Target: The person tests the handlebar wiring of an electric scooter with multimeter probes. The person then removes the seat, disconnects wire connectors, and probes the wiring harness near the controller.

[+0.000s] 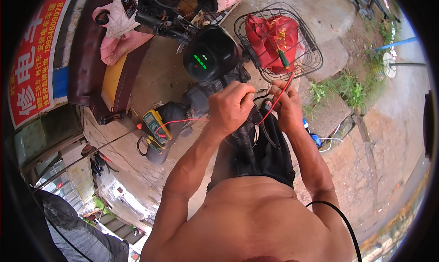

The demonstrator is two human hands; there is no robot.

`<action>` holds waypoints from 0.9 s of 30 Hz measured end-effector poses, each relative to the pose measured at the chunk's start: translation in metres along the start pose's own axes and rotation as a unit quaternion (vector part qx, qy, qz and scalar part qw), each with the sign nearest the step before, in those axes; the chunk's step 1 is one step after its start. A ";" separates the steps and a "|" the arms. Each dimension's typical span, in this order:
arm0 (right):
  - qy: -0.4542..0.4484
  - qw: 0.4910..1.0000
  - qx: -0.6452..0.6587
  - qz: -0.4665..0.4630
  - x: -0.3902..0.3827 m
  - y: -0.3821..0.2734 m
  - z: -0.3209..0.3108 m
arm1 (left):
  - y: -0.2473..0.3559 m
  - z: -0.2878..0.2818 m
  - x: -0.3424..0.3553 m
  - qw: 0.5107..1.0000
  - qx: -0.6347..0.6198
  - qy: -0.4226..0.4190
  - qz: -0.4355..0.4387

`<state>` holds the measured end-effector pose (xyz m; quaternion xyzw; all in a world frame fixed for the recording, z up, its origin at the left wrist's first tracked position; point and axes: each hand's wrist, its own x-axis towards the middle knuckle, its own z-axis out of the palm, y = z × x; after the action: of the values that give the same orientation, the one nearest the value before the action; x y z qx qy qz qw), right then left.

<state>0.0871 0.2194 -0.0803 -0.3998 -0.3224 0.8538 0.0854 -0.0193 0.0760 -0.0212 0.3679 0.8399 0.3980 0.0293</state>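
1. Left hand grip pinches black wire; right hand grip pinches red probe lead.
2. Multimeter left of both (on scooter).
3. Wire basket just above.

basket beyond right hand: black wire metal | bag: glossy red plastic | meter left of left hand: matt yellow plastic | ground: rough concrete

Sunlit cracked concrete ground, weeds alongside.
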 end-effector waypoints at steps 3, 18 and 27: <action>0.051 0.994 -0.081 -0.048 -0.008 -0.010 -0.009 | -0.002 -0.001 -0.001 1.000 -0.009 -0.011 0.011; -0.033 0.981 -0.191 0.023 -0.026 -0.002 0.022 | -0.005 -0.002 -0.001 0.999 -0.019 -0.006 0.049; -0.059 0.994 -0.077 0.050 -0.024 0.003 0.010 | -0.002 -0.006 -0.002 0.999 -0.007 -0.032 0.026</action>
<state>0.0960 0.2026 -0.0628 -0.3695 -0.3715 0.8517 -0.0081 -0.0216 0.0701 -0.0192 0.4017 0.8262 0.3920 0.0486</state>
